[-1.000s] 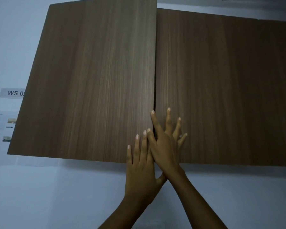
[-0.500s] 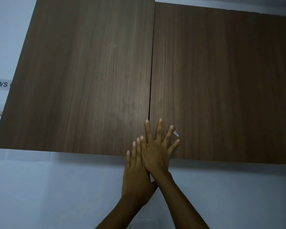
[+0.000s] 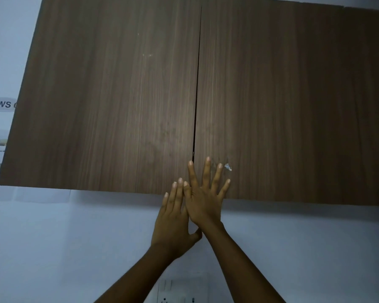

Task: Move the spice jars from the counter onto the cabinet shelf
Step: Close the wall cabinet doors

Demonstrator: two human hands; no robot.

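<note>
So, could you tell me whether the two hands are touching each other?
Touching. The head view shows the right hand lying over the left hand, their fingers overlapping with no gap at the doors' lower edge.

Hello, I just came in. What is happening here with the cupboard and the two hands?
A person is pressing both flat, open hands against the lower edge of a wooden wall cabinet. The left hand lies at the bottom corner of the left door, the right hand on the right door, overlapping the left. Only a thin dark gap shows between the doors. No spice jars, shelf or counter are in view.
</note>
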